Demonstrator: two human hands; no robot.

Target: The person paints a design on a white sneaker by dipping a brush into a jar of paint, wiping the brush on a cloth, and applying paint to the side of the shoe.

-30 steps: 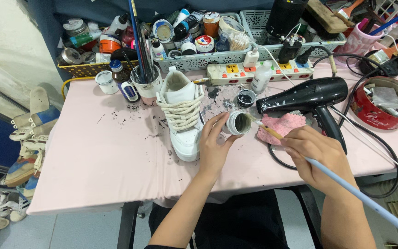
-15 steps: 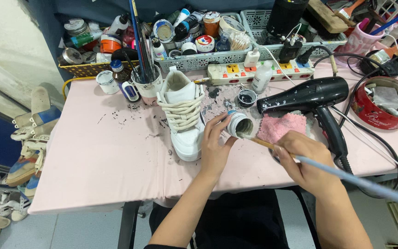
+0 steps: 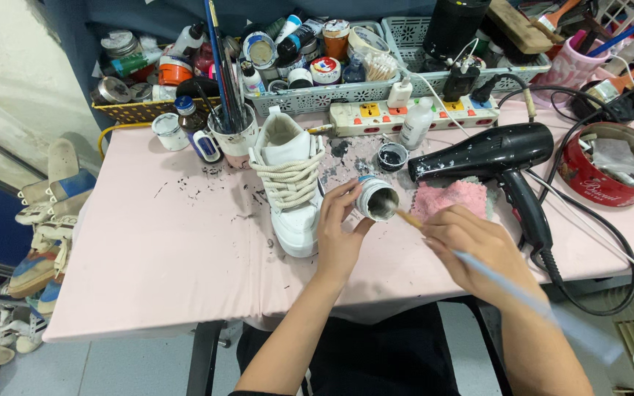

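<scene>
1 sneaker [image 3: 291, 183], 1 hair dryer [image 3: 493, 158], 2 baskets [image 3: 317, 99]

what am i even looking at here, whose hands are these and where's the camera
The camera sits on a person's head and looks down, so the two bare arms coming up from the bottom are that person's own. There is no machine here.

The left hand holds a small open round jar, tipped towards the other hand. The right hand holds a long thin brush with a pale blue handle, its tip at the jar's mouth.

They work over a pink-covered table. On it stand a white lace-up sneaker, a black hair dryer, a fluffy pink cloth, a white power strip, a red round tin and plastic baskets crowded with small bottles and jars.
</scene>
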